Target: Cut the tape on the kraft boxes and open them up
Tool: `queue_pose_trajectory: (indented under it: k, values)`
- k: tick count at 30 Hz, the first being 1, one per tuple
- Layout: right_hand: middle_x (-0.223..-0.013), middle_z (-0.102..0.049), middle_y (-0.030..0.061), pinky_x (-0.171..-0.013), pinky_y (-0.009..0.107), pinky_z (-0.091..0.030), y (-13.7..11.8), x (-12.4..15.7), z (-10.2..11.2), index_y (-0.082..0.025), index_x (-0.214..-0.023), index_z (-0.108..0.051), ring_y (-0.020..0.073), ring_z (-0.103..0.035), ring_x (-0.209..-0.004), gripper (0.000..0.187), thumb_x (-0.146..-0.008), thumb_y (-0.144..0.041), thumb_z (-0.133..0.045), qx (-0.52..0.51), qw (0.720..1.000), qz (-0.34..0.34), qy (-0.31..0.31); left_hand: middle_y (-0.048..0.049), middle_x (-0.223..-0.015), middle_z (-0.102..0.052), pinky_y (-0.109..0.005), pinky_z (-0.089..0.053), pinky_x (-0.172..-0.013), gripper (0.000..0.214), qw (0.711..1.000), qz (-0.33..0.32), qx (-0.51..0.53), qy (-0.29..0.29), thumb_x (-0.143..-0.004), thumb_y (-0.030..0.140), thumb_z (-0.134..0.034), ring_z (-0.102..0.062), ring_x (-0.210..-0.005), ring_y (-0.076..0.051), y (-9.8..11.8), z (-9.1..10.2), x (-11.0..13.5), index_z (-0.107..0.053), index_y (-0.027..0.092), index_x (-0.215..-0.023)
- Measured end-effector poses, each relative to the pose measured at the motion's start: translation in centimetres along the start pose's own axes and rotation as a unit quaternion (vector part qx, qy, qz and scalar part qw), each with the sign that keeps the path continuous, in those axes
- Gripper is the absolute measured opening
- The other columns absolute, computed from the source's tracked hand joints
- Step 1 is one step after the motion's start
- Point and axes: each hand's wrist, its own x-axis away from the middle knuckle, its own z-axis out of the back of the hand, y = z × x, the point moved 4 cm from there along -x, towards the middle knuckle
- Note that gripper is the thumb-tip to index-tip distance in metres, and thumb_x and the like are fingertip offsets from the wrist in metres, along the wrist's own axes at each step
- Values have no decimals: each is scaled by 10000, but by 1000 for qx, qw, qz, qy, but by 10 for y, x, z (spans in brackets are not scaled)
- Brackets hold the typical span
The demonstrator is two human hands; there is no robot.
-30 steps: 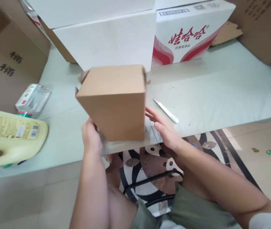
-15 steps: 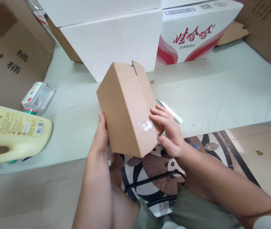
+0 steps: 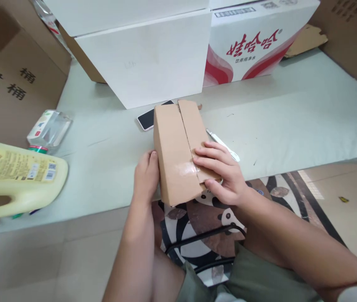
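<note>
A small brown cardboard box lies on the pale table at its front edge, flap seam facing up. A strip of clear tape crosses the seam near me. My left hand holds the box's left side, fingers curled against it. My right hand grips the right side, its fingers pressed on the tape and its thumb under the near edge.
A phone lies just behind the box. A white craft knife rests right of it. Large white cartons stand at the back, brown cartons at left. A yellow jug and a clear bottle lie at left.
The box has been tipped over and lowered onto the table, seam side up. My right hand moved onto the tape; the phone behind it came into view.
</note>
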Motion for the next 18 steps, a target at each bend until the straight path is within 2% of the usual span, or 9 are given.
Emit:
queue_pose_trajectory:
  k: [2,3,4,6,9,11,13,15,18]
  values:
    - [-1465,-685,48,-1269,614,-407,-4,-2,-5,-327,-1462,-627,326,-585,-1420,488,-990,-404,-526,2,999,15,-33,-107,-1225,-765,-536,-518,-1118,315,999,-35,16,10,-929,475,-684,-661,-1276,-346,19,4,4,-760,254,-1139]
    - [-1491,-666,57,-1282,606,-390,-7,-3,-8,-313,-1492,-596,321,-568,-1438,504,-1003,-402,-515,-1,998,25,-49,-87,-1369,-713,-524,-476,-1181,362,996,-86,39,0,-929,496,-676,-604,-1376,-330,31,5,7,-746,286,-1216]
    - [-1513,-647,70,-1294,596,-374,-10,-4,-10,-296,-1519,-564,314,-554,-1452,518,-1015,-395,-504,-6,998,34,-60,-65,-1463,-662,-510,-414,-1247,368,988,-150,40,-7,-912,513,-696,-534,-1461,-322,43,6,10,-762,303,-1206]
    - [-1527,-628,100,-1298,577,-367,-15,-5,-12,-267,-1551,-513,305,-539,-1465,535,-1032,-395,-491,-26,996,47,-65,-35,-1526,-622,-503,-289,-1331,305,972,-227,11,-54,-911,510,-699,-435,-1547,-319,56,5,15,-816,307,-1107]
    - [-1431,-669,122,-1205,560,-471,-15,-6,-4,-269,-1497,-551,312,-589,-1391,486,-1039,-415,-479,-32,998,44,-17,-35,-1468,-665,-512,-245,-1349,280,967,-245,-5,-65,-937,480,-650,-497,-1488,-317,53,7,15,-852,306,-1022]
    - [-1257,-718,112,-1050,521,-565,-4,-4,7,-283,-1374,-639,304,-667,-1221,385,-1023,-368,-506,20,999,3,37,-42,-1410,-692,-522,-286,-1331,284,971,-238,20,-23,-928,461,-631,-546,-1421,-313,45,12,12,-853,305,-1014]
    - [-1118,-720,105,-887,471,-593,15,1,17,-272,-1247,-701,288,-691,-1043,305,-989,-298,-541,114,988,-78,66,-49,-1360,-704,-530,-322,-1310,278,972,-231,34,20,-916,439,-619,-542,-1411,-316,37,15,11,-845,293,-985]
    - [-1101,-704,119,-760,438,-572,39,9,24,-259,-1234,-719,287,-672,-941,328,-936,-290,-586,210,963,-163,46,-54,-1350,-699,-530,-345,-1298,286,971,-231,33,43,-923,427,-597,-532,-1423,-316,33,14,12,-834,282,-990]
    - [-1069,-689,134,-630,386,-505,67,18,30,-257,-1381,-678,269,-615,-800,528,-859,-321,-631,307,913,-268,-31,-46,-1394,-675,-510,-348,-1302,316,967,-252,22,29,-967,429,-559,-535,-1433,-302,31,10,14,-822,285,-1066]
